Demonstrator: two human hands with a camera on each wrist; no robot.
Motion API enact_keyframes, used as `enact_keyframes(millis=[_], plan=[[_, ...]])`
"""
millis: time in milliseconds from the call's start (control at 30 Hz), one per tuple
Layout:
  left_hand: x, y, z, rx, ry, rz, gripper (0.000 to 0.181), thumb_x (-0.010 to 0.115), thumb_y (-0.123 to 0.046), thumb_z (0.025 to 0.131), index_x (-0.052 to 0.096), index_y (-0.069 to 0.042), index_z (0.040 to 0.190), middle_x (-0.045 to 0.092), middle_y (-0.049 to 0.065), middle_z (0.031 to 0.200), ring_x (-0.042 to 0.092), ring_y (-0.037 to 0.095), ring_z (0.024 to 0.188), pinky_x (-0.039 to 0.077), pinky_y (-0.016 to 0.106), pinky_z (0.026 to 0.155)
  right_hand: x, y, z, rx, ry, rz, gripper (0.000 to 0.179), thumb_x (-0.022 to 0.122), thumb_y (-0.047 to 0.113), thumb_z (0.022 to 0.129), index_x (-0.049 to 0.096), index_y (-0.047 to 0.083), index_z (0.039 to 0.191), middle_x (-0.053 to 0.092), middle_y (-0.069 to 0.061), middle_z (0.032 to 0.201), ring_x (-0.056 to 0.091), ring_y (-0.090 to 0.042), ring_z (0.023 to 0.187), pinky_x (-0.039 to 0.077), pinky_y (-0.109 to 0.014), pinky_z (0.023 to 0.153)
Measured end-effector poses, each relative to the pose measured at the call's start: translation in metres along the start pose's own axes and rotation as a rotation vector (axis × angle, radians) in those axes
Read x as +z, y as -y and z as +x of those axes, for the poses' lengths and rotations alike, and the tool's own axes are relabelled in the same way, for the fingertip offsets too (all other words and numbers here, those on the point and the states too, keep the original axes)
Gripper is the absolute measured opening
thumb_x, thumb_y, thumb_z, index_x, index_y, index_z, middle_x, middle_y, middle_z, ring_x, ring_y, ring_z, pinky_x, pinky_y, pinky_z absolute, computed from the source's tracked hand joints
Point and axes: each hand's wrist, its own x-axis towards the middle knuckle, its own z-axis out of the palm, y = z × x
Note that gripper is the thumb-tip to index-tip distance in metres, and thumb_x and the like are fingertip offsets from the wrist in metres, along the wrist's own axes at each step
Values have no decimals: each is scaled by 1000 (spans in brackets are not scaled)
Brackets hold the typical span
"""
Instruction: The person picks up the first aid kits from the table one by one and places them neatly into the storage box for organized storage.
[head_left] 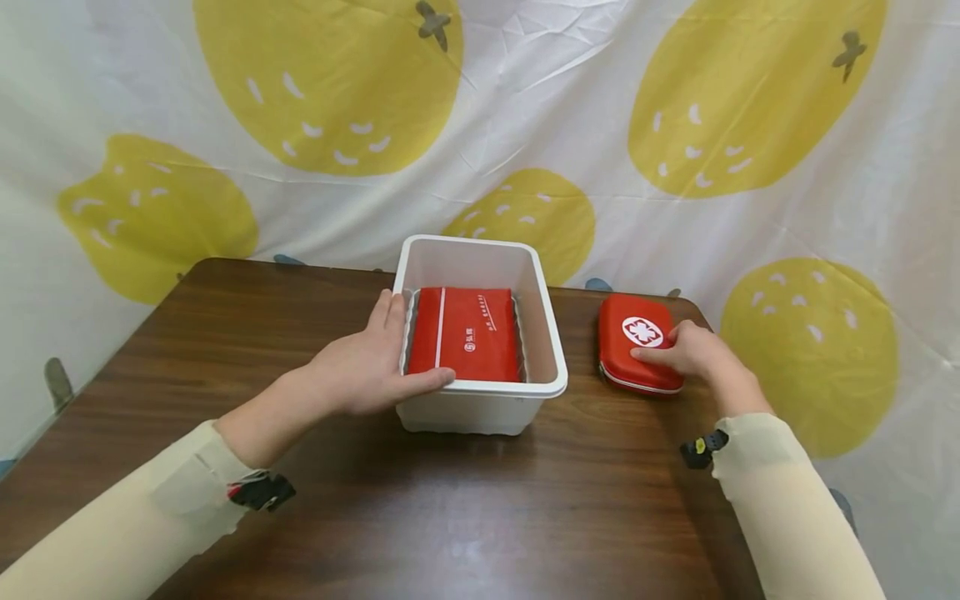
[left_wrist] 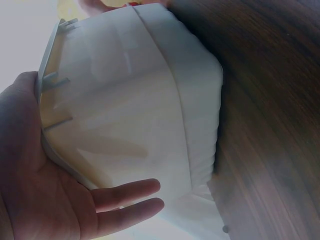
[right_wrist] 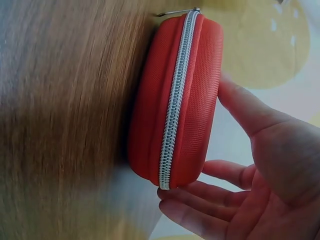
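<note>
My left hand (head_left: 360, 362) rests against the near left corner of a white plastic bin (head_left: 551, 342), its thumb laid along the near rim. In the left wrist view, two straight fingers (left_wrist: 127, 195) extend along the bin's outer wall. Inside the bin lies a flat red packet (head_left: 480, 333) with a white stripe and white lettering. To the right, my right hand (head_left: 697, 350) grips a red zippered first aid case (head_left: 626, 321) with a white emblem. The thumb is on its top and the fingers are at its side. Its silver zipper (right_wrist: 175, 105) shows in the right wrist view.
Everything stands on a dark brown wooden table (head_left: 450, 517). A white curtain (head_left: 510, 100) printed with yellow lemons hangs right behind the table's back edge and along its right side. The first aid case lies near the table's right back corner.
</note>
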Motion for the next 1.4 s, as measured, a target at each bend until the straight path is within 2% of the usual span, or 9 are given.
enact_keyframes(millis=[133, 533, 800, 967, 1100, 1133, 1233, 1333, 1400], plan=[[0, 0, 0, 4, -2, 2, 129, 58, -82, 94, 4, 5, 173, 4, 27, 183, 66, 46, 131, 63, 53, 92, 3, 7, -2, -19, 3, -3, 88, 74, 63, 97, 53, -14, 133, 66, -29, 120, 60, -42, 109, 52, -52, 98], [0, 1, 0, -2, -6, 3, 129, 59, -81, 93, 4, 4, 173, 4, 26, 183, 65, 45, 133, 64, 52, 90, 16, 34, -13, -53, 3, -17, 84, 78, 60, 94, 51, -12, 126, 66, -26, 111, 63, -40, 104, 54, -52, 95], [1, 3, -1, -6, -6, 0, 130, 59, -82, 93, 5, 5, 173, 4, 26, 183, 65, 46, 133, 64, 53, 90, 22, 47, -22, -65, 42, -5, 83, 81, 61, 91, 50, -10, 120, 61, -22, 107, 61, -33, 95, 54, -39, 81], [1, 4, -1, -3, -4, 2, 130, 58, -83, 93, 4, 5, 173, 4, 27, 183, 65, 46, 132, 64, 52, 90, 24, 52, -31, -23, 87, 42, 89, 84, 62, 89, 44, -9, 124, 63, -22, 106, 66, -30, 88, 56, -36, 74], [0, 4, 0, -5, 1, 6, 130, 57, -83, 93, 5, 5, 173, 3, 27, 183, 65, 46, 133, 64, 52, 89, 24, 55, -36, 23, 124, 69, 93, 84, 64, 88, 39, -8, 127, 63, -22, 103, 69, -30, 80, 61, -39, 70], [0, 4, 0, -5, 1, 7, 130, 57, -83, 93, 5, 5, 173, 3, 27, 183, 65, 46, 133, 64, 52, 89, 22, 56, -37, 31, 134, 72, 91, 83, 65, 89, 39, -6, 125, 62, -20, 100, 68, -30, 78, 61, -39, 69], [0, 3, 0, -6, 3, 3, 130, 58, -83, 93, 4, 4, 174, 3, 26, 183, 65, 45, 134, 64, 52, 89, 15, 53, -32, 60, 159, 111, 74, 75, 69, 94, 49, 0, 100, 57, -10, 80, 62, -24, 67, 62, -39, 64], [-1, 2, 0, -4, 2, 0, 130, 59, -82, 93, 4, 4, 174, 3, 26, 183, 64, 45, 135, 64, 52, 90, 6, 44, -19, 63, 145, 182, 64, 66, 68, 101, 47, 10, 82, 46, 0, 67, 51, -18, 64, 59, -35, 63], [-1, 1, -1, -5, 2, 1, 130, 59, -82, 93, 4, 4, 174, 3, 25, 184, 64, 45, 135, 64, 52, 91, 3, 37, -8, 54, 129, 237, 62, 61, 65, 105, 53, 5, 88, 51, -3, 72, 52, -19, 72, 60, -35, 67]])
